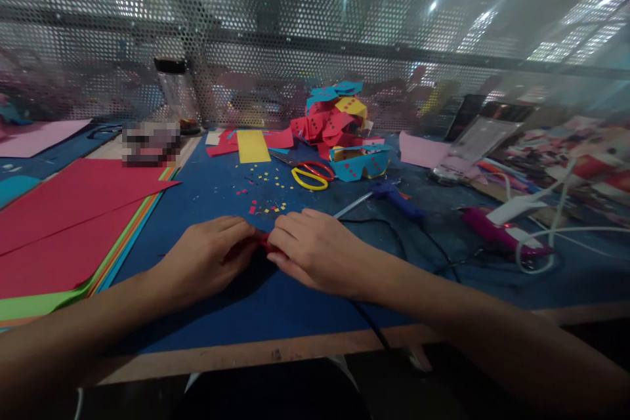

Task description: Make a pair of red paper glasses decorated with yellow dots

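Close together over the blue tabletop [207,321], my left hand [211,252] and my right hand [315,249] both grip a small red piece of paper [266,243]. Their fingers are closed around it, so most of the piece is hidden. Just beyond my hands lie tiny yellow and red paper scraps [268,207]. Farther back rest scissors [315,175] with one red and one yellow handle loop, beside a yellow paper strip [252,146]. To the right of my right hand is a blue glue gun [401,201] with a dark cord.
Stacked coloured sheets [98,223], red on top, cover the left side. A pile of folded red, blue and yellow paper pieces [332,121] stands at the back by a perforated metal panel [275,13]. Rightward are a clear bottle [475,141] and a magenta glue gun [506,233] among cables.
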A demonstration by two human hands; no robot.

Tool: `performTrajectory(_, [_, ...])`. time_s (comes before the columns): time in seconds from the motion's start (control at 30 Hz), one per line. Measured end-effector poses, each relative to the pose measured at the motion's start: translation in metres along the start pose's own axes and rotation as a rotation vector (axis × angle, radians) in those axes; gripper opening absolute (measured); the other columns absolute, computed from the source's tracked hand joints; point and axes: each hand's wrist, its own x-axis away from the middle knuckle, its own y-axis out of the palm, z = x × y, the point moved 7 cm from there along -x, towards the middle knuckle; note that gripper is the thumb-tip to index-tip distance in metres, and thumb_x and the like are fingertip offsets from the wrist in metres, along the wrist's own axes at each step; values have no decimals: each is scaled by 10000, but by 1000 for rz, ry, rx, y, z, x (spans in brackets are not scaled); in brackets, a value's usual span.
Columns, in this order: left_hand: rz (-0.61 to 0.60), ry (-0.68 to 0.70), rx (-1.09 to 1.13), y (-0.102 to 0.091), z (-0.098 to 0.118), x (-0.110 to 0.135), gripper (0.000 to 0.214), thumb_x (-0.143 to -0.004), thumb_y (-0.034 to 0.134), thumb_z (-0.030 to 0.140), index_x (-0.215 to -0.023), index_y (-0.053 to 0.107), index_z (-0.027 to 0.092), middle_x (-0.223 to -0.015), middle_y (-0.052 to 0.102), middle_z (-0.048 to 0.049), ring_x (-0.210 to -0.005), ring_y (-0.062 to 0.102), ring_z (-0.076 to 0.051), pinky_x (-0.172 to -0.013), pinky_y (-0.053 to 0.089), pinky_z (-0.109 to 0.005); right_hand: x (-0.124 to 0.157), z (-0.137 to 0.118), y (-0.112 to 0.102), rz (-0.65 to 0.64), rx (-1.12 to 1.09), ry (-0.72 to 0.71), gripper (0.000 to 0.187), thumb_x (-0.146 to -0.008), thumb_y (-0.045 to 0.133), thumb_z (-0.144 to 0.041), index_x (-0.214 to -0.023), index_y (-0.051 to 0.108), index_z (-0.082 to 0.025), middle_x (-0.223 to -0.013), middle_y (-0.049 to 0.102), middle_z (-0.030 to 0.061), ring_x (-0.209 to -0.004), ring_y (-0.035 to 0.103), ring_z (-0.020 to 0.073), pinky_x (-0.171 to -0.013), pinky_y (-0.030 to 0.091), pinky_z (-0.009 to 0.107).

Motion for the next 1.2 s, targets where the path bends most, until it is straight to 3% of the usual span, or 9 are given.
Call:
performTrajectory(0.2, [-9, 34, -52, 2, 3, 1, 102, -940, 533, 149, -972, 626, 177, -827, 676, -30, -724, 630, -184, -643, 474, -288, 1, 3, 3, -12, -40, 57, 159, -1009, 503, -240, -999, 622, -135, -943, 670, 81, -832, 587, 217, -715, 383, 346])
performTrajectory(0.37, [-57, 13, -49, 7, 1, 1, 274, -875, 595, 102, -1136, 585, 182, -947, 685, -48, -841, 634, -219, -723, 496, -325, 0, 5, 7, -101, -170, 138, 125, -983, 514, -205, -953, 619, -146, -928, 676, 71, -798, 594, 195, -715, 397, 326])
performTrajectory(0.53, [-89, 54, -22, 12, 2, -1, 93, -916, 569, 125, -953, 636, 178, -934, 665, -63, -864, 595, -229, -731, 481, -337, 1, 13, 7, -101, -312, 274, 93, -946, 552, -187, -880, 614, -166, -862, 677, 34, -756, 582, 167, -681, 371, 290])
performTrajectory(0.63, [-66, 49, -4, 13, 0, -2, 103, -936, 571, 152, -942, 670, 177, -919, 656, -61, -853, 585, -219, -719, 467, -324, 1, 17, 9, -105, -372, 332, 75, -923, 570, -177, -867, 620, -171, -840, 677, 19, -730, 571, 153, -653, 348, 275])
performTrajectory(0.93, [-79, -53, 56, 14, -7, -9, 107, -881, 657, 113, -819, 682, 196, -853, 648, -12, -808, 604, -177, -685, 433, -269, 2, 20, 10, -107, -459, 367, 87, -903, 571, -154, -865, 646, -175, -842, 683, 14, -718, 572, 136, -652, 347, 262])
performTrajectory(1.1, [-77, -78, 88, 16, -9, -10, 79, -869, 685, 137, -818, 674, 197, -845, 639, -8, -820, 602, -183, -700, 438, -281, 2, 22, 12, -155, -556, 420, 151, -914, 668, -319, -876, 668, -173, -811, 678, -4, -672, 563, 117, -607, 331, 249])
performTrajectory(1.2, [-61, -85, 83, 16, -10, -8, 88, -880, 672, 145, -806, 664, 193, -845, 638, -13, -814, 596, -183, -692, 436, -281, 1, 23, 12, -118, -524, 433, 155, -919, 666, -311, -848, 657, -173, -797, 676, -7, -663, 547, 114, -605, 320, 252])
